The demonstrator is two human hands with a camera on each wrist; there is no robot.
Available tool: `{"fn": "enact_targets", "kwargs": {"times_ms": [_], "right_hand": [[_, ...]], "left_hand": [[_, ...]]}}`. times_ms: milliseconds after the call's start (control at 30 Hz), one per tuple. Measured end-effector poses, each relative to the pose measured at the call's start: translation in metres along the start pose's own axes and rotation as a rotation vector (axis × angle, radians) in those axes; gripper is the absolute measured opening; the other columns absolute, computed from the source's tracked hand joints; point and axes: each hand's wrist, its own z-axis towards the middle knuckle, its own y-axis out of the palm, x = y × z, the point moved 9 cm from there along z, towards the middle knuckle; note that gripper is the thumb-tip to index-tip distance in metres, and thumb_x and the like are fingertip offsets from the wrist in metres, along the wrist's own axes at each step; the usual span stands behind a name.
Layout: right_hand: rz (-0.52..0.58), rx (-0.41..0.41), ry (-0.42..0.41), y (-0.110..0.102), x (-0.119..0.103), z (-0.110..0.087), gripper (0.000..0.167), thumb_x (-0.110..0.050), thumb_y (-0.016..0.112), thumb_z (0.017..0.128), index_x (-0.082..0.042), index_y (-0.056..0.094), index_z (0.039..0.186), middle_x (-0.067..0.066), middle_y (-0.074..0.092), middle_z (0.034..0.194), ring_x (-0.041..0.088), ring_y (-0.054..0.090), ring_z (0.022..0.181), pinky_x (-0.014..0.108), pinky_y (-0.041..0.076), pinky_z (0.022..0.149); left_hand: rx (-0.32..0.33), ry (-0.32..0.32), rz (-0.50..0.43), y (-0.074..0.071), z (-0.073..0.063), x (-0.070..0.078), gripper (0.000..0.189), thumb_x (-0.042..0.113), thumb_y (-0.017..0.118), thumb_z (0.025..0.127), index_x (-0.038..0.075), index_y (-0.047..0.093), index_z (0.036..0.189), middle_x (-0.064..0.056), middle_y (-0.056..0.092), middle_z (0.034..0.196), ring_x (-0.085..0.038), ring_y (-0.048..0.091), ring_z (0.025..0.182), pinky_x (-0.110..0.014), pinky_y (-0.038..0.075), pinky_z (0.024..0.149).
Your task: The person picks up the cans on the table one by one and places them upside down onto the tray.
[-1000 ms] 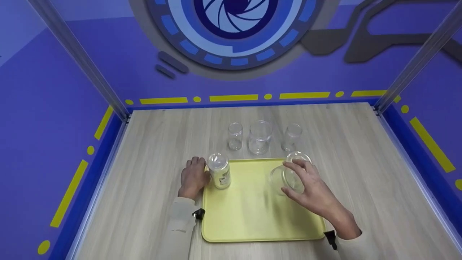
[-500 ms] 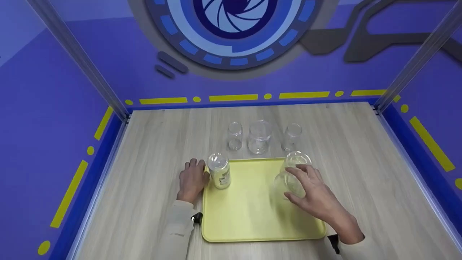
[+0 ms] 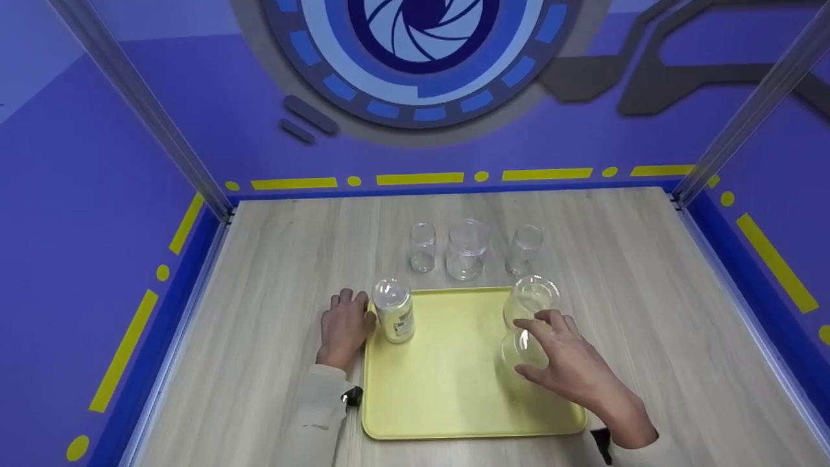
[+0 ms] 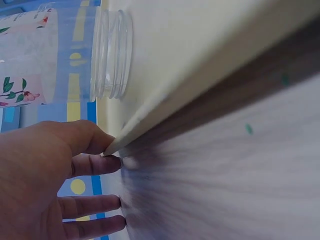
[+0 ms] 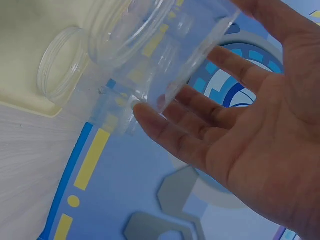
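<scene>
My left hand point(image 3: 345, 329) pinches the left rim of a yellow tray point(image 3: 447, 383); its thumb lies over the rim and the forefinger sits just under it in the left wrist view. Beside that hand, a clear jar with a flower-printed label point(image 4: 30, 55) stands mouth-down in the tray's far left corner. My right hand point(image 3: 577, 366) holds a clear jar point(image 5: 185, 55) by its base between thumb and fingers, threaded mouth downward, over the tray's right side. Just behind it, a second clear jar point(image 3: 535, 293) stands mouth-down at the far right corner.
Behind the tray a row of clear vessels stands on the wooden table point(image 3: 292, 259): a narrow one point(image 3: 423, 248), a wider one point(image 3: 467, 250) and another narrow one point(image 3: 524, 250). Blue printed panels point(image 3: 428, 155) enclose the table at the back and sides.
My right hand has brought its jar toward me and a little to the right, uncovering more of the jar behind. My left hand stays at the tray rim.
</scene>
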Motion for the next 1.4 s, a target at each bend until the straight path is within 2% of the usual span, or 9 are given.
{"fn": "enact_targets", "kwargs": {"times_ms": [333, 567, 900, 1167, 1400], "right_hand": [[-0.026, -0.02, 0.005, 0.005, 0.003, -0.004, 0.067, -0.019, 0.097, 0.071, -0.011, 0.07, 0.132, 0.017, 0.056, 0.126, 0.039, 0.056, 0.111, 0.049, 0.056, 0.074], [-0.039, -0.047, 0.017, 0.011, 0.008, -0.006, 0.067, -0.018, 0.099, 0.07, -0.01, 0.07, 0.13, 0.019, 0.056, 0.125, 0.041, 0.056, 0.11, 0.047, 0.056, 0.073], [-0.035, -0.068, 0.046, 0.019, 0.016, -0.008, 0.07, -0.019, 0.1, 0.067, -0.01, 0.07, 0.13, 0.021, 0.056, 0.125, 0.043, 0.056, 0.112, 0.049, 0.057, 0.071], [-0.037, -0.082, 0.075, 0.027, 0.022, -0.008, 0.071, -0.018, 0.099, 0.066, -0.009, 0.07, 0.13, 0.022, 0.056, 0.125, 0.044, 0.056, 0.113, 0.051, 0.057, 0.076], [-0.031, -0.089, 0.074, 0.031, 0.022, -0.009, 0.072, -0.02, 0.1, 0.066, -0.012, 0.069, 0.13, 0.021, 0.055, 0.124, 0.041, 0.055, 0.109, 0.051, 0.056, 0.07]], "left_hand": [[0.01, 0.007, 0.008, 0.001, -0.001, -0.001, 0.013, 0.019, 0.073, 0.094, 0.008, 0.066, 0.095, -0.017, 0.062, 0.108, -0.037, 0.059, 0.091, -0.05, 0.055, 0.063], [0.059, 0.018, 0.011, -0.001, -0.001, 0.001, 0.013, 0.017, 0.073, 0.094, 0.008, 0.063, 0.095, -0.018, 0.061, 0.105, -0.04, 0.058, 0.092, -0.053, 0.055, 0.06], [0.036, -0.002, 0.018, 0.0, 0.0, 0.001, 0.015, 0.02, 0.072, 0.097, 0.008, 0.066, 0.103, -0.017, 0.061, 0.109, -0.039, 0.06, 0.097, -0.052, 0.056, 0.063], [0.051, 0.003, 0.017, -0.001, 0.001, 0.001, 0.014, 0.019, 0.071, 0.097, 0.007, 0.066, 0.102, -0.018, 0.062, 0.107, -0.04, 0.06, 0.094, -0.052, 0.055, 0.062], [0.083, 0.026, 0.02, -0.003, -0.001, 0.003, 0.014, 0.018, 0.074, 0.094, 0.007, 0.066, 0.099, -0.018, 0.062, 0.104, -0.04, 0.06, 0.091, -0.053, 0.055, 0.058]]}}
